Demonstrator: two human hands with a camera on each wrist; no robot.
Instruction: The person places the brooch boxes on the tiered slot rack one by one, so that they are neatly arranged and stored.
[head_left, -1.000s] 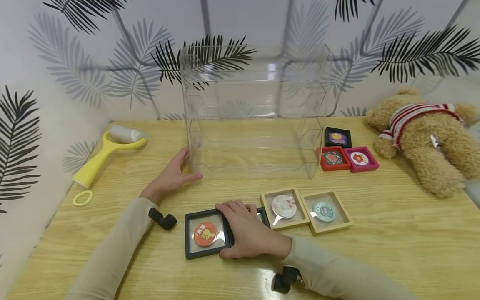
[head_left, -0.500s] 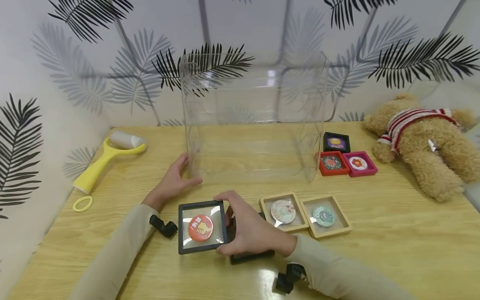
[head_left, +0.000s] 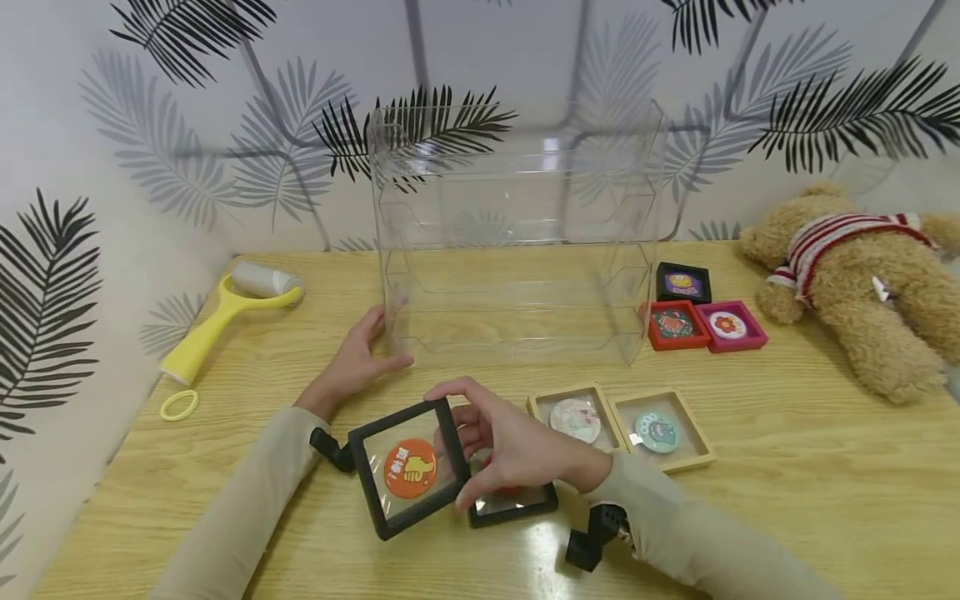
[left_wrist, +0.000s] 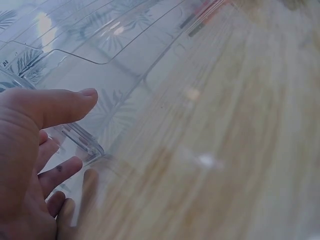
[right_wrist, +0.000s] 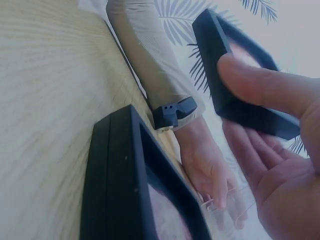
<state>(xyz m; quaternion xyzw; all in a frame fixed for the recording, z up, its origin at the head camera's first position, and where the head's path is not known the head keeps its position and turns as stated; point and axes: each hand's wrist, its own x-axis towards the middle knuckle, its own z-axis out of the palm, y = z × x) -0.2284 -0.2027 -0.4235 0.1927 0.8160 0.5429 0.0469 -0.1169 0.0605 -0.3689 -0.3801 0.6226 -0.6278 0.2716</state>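
Note:
My right hand (head_left: 525,446) pinches the right edge of a black-rimmed display frame (head_left: 408,471) and holds it tilted above the table. Behind its clear film sits a round orange badge with a yellow thumbs-up. In the right wrist view, the thumb (right_wrist: 265,90) presses on the frame's rim. A second black frame (head_left: 517,506) lies below this hand, partly hidden by it. My left hand (head_left: 358,358) is at the lower left corner of a clear acrylic rack (head_left: 517,287), thumb and fingers extended. In the left wrist view, its fingers lie beside the rack's clear edge.
Two wooden frames (head_left: 662,432) with badges lie right of the right hand. Black, red and pink boxes (head_left: 729,325) stand beside the rack's right side. A teddy bear (head_left: 862,275) lies far right. At left are a yellow-handled roller (head_left: 202,337) and a yellow ring (head_left: 179,406).
The right hand has lifted the orange-badge frame off the table and tilted it, uncovering part of the second black frame. My left hand has stayed at the rack's corner.

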